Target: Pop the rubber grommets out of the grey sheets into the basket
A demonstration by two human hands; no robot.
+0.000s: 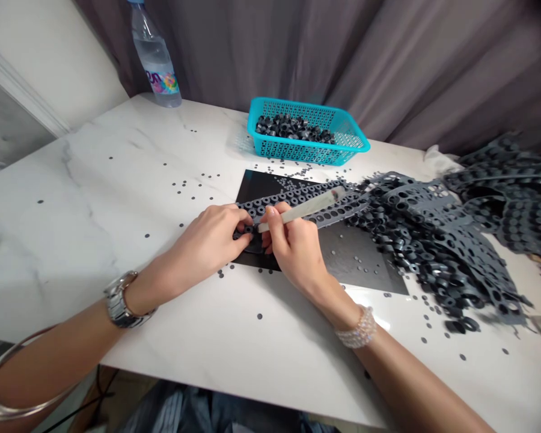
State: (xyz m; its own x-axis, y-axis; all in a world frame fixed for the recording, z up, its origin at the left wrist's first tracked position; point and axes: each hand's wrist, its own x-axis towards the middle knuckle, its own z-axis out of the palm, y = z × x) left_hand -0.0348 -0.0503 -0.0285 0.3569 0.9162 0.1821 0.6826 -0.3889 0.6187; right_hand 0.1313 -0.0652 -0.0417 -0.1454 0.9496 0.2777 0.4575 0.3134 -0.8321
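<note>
My right hand (293, 243) is closed around a pale stick-like tool (313, 206), its lower end down at a dark perforated rubber strip (293, 195). Beside it, my left hand (214, 240) pinches the near left end of this strip between thumb and fingers. The strip, with rows of round holes and rings, lies over a black mat (360, 255). Its far right end runs into a heap of similar sheets (415, 204). What lies right under my fingertips is partly hidden.
A turquoise basket (297, 149) holding black rings stands behind the mat. A water bottle (160, 69) is at the back left. Loose black rings (437, 282) lie at the right, and small black discs are scattered over the white table (85, 240).
</note>
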